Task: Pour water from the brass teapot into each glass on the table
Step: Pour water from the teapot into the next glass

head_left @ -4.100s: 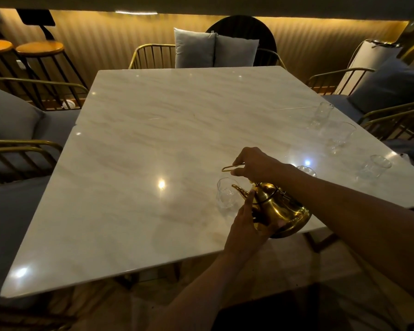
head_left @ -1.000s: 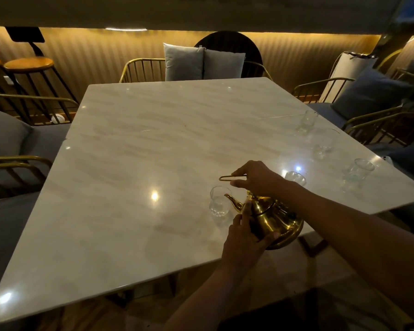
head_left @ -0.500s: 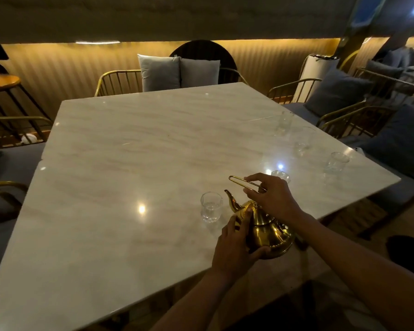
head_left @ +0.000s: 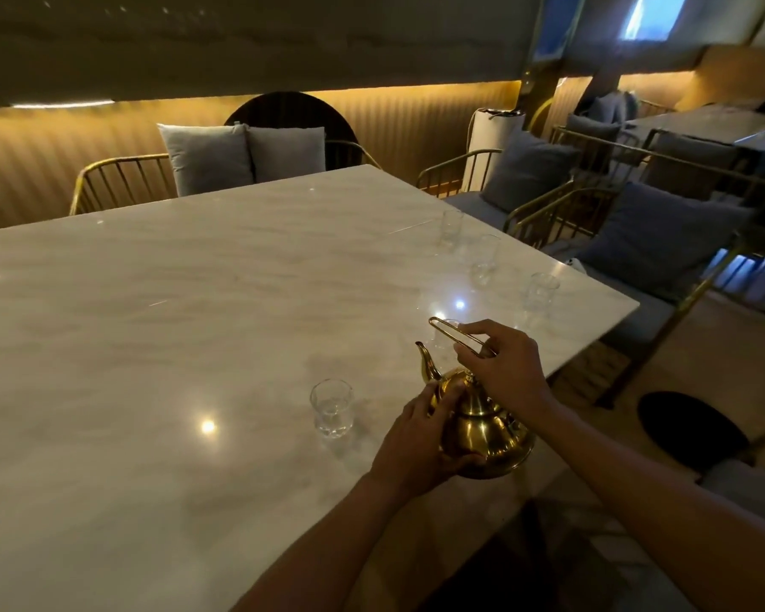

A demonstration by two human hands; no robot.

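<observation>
My right hand point(head_left: 504, 368) pinched the thin wire handle; my left hand point(head_left: 416, 443) cupped the shiny round brass teapot point(head_left: 482, 428). It stood upright, spout pointing away, just right of the nearest clear glass point(head_left: 332, 407) on the white marble table point(head_left: 173, 324).

A single head-worn view is given, aimed forward and down across the marble surface point(head_left: 195, 302) from its near edge, close above both forearms.

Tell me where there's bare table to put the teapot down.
The marble table is bare left of the near glass, across to its far and left edges. It is crowded along the right edge, where three glasses stand, with another behind the brass teapot that both hands hold.
</observation>
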